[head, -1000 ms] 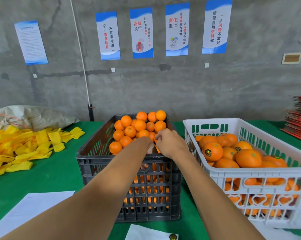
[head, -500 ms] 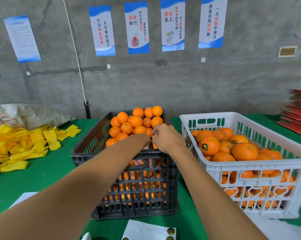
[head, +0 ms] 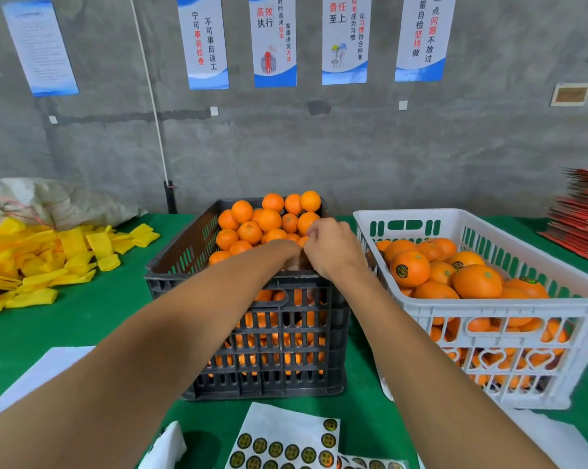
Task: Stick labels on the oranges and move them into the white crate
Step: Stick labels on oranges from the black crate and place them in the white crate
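Note:
A black crate [head: 171, 265] stands in the middle of the green table, heaped with unlabelled oranges [head: 269, 220]. To its right is the white crate [head: 489, 308], holding oranges with round dark labels [head: 409, 269]. Both my hands meet over the black crate's near right corner. My left hand [head: 291, 262] dips behind the rim, curled around an orange [head: 303, 241] that barely shows. My right hand [head: 333, 252] touches that orange from above with its fingers bent down, and its fingertips are hidden. A sheet of round labels [head: 286, 445] lies at the front edge.
Yellow foam nets [head: 49, 262] are heaped at the left with a grey sack [head: 59, 201] behind them. White paper [head: 32, 380] lies front left. A stack of red cards [head: 580, 214] sits at the far right. A concrete wall with posters stands behind the table.
Both hands stay at the same corner of the black crate. My view has tipped downward, bringing the label sheet at the front edge into sight.

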